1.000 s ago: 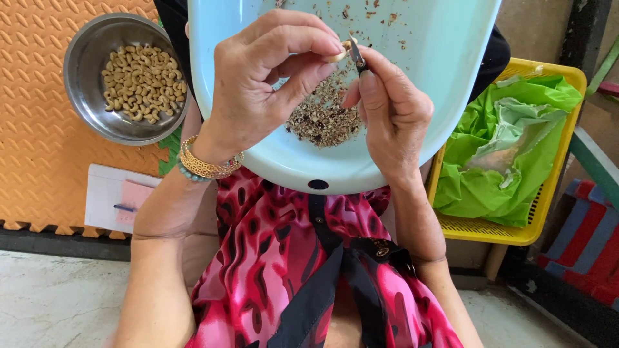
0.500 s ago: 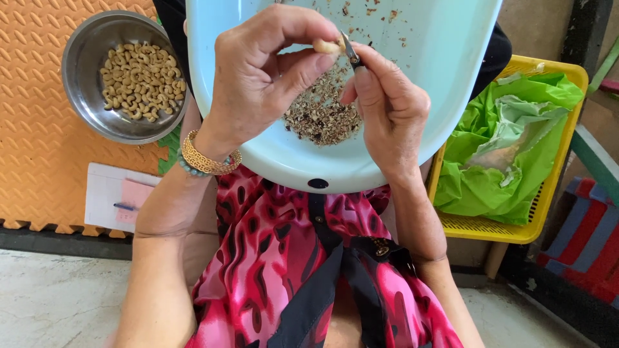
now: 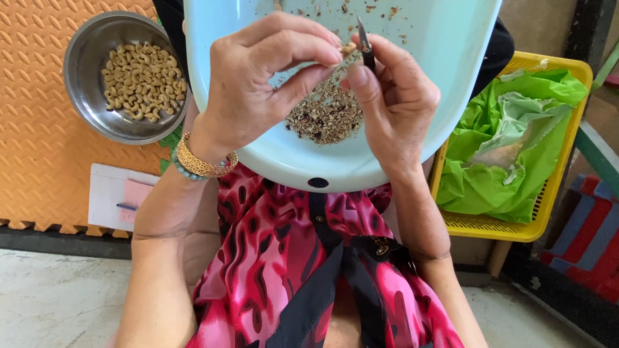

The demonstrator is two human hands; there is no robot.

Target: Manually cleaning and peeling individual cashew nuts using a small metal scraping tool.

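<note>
**Peeling a cashew over the basin**

My left hand pinches a small pale cashew kernel between thumb and fingertips, grip closed on it, held above the middle of the light blue basin that rests on my lap. My right hand is closed around a small dark knife, blade tip up and touching the kernel, thumb braced just beside it to steady the scraping. Both hands sit over the basin so the skin flakes drop in; a brown pile of peelings lies right under them, with loose bits scattered at the far side.

Left of the basin, on the orange foam mat, a steel bowl holds cleaned cashews, close to my left hand for easy dropping. A white pad with a pink note lies near the bowl. At the right, a yellow basket lined with a green plastic bag, contents not clear. Gold bracelet on my left wrist.
</note>
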